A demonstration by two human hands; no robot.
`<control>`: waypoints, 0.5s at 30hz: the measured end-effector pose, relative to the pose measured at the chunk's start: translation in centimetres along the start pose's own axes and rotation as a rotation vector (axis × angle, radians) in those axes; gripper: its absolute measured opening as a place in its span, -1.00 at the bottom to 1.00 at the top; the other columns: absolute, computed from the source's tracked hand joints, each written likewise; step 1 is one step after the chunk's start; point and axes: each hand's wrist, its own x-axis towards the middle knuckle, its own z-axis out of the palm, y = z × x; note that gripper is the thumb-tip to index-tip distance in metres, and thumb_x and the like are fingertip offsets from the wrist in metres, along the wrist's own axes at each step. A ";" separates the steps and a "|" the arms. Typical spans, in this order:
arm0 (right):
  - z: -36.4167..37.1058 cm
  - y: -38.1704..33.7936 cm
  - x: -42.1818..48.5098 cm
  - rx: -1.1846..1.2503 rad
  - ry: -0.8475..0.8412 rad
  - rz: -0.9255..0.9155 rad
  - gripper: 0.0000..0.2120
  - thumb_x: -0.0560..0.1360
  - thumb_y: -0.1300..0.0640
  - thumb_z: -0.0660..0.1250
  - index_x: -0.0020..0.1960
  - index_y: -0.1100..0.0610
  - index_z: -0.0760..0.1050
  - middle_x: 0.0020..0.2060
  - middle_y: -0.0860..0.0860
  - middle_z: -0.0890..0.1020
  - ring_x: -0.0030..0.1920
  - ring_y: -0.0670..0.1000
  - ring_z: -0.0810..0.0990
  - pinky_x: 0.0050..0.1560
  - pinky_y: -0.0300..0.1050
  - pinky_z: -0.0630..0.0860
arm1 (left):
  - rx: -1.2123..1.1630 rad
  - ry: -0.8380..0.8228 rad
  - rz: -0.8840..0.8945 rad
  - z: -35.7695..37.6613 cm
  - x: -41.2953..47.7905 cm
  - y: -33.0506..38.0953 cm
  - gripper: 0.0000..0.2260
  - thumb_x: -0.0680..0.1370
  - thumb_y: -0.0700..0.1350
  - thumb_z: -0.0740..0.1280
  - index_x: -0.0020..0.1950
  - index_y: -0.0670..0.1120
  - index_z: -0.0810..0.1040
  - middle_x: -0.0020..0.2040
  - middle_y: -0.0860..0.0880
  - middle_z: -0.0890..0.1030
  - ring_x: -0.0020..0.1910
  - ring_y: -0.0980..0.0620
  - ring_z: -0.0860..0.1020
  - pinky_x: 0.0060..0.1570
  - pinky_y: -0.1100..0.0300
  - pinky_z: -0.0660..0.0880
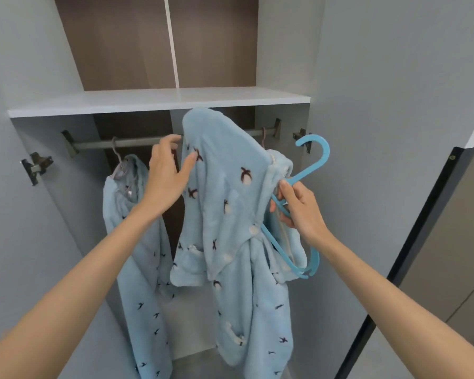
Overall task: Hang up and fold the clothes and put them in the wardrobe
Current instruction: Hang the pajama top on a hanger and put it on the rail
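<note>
A light blue fleece pajama top (225,192) with dark and white motifs hangs in front of the open wardrobe, partly threaded on a blue plastic hanger (309,165). My right hand (296,206) grips the hanger's neck and shoulder bar, with the hook pointing up and right. My left hand (166,170) is spread open, its thumb touching the top's upper left part. Matching blue pajama trousers (137,242) hang on a grey hanger (119,166) from the metal rail (99,144) at the left.
A white shelf (159,101) runs above the rail, with brown back panels behind. Another hanger hook (263,136) sits on the rail at the right. Grey wardrobe doors stand open on both sides, with hinges (36,165). A dark-edged door (411,242) stands at the right.
</note>
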 end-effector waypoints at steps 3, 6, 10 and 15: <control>-0.4 0.2 -0.4 0.007 -0.017 -0.013 -0.67 0.65 -0.03 0.11 -0.18 0.17 0.30 -0.42 0.09 0.56 -0.56 -0.08 0.25 -0.54 -0.29 0.25 | -0.082 -0.282 -0.204 0.6 0.5 -0.9 -0.42 0.61 0.12 0.18 0.54 -0.10 0.08 0.47 -0.09 0.28 0.40 0.04 0.29 0.30 0.17 0.28; -1.1 0.2 -0.7 0.019 -0.017 -0.041 -0.64 0.66 -0.03 0.11 -0.16 0.23 0.33 -0.42 0.10 0.55 -0.56 -0.06 0.26 -0.56 -0.28 0.25 | -0.227 -0.336 -0.166 1.4 0.6 -1.7 -0.51 0.64 0.01 0.15 0.52 -0.11 0.14 0.43 -0.03 0.31 0.34 0.13 0.32 0.28 0.26 0.29; -2.2 0.9 -0.5 -0.021 0.043 -0.023 -0.56 0.65 -0.07 0.12 -0.12 0.33 0.33 -0.44 0.13 0.54 -0.57 0.00 0.29 -0.56 -0.21 0.26 | -0.258 -0.290 -0.259 2.4 1.4 -1.6 -0.81 0.63 0.02 0.19 0.16 -0.04 0.43 0.00 0.10 0.50 -0.02 0.19 0.51 -0.22 0.54 0.40; -4.4 3.8 -0.8 -0.077 0.156 0.101 -0.61 0.63 -0.11 0.13 -0.22 0.16 0.29 -0.45 0.12 0.57 -0.52 0.03 0.40 -0.50 -0.13 0.40 | -0.249 -0.029 -0.124 1.3 2.5 -0.4 -0.77 0.66 -0.03 0.13 -0.07 -0.16 0.39 -0.18 0.02 0.43 -0.22 0.15 0.40 -0.19 0.25 0.33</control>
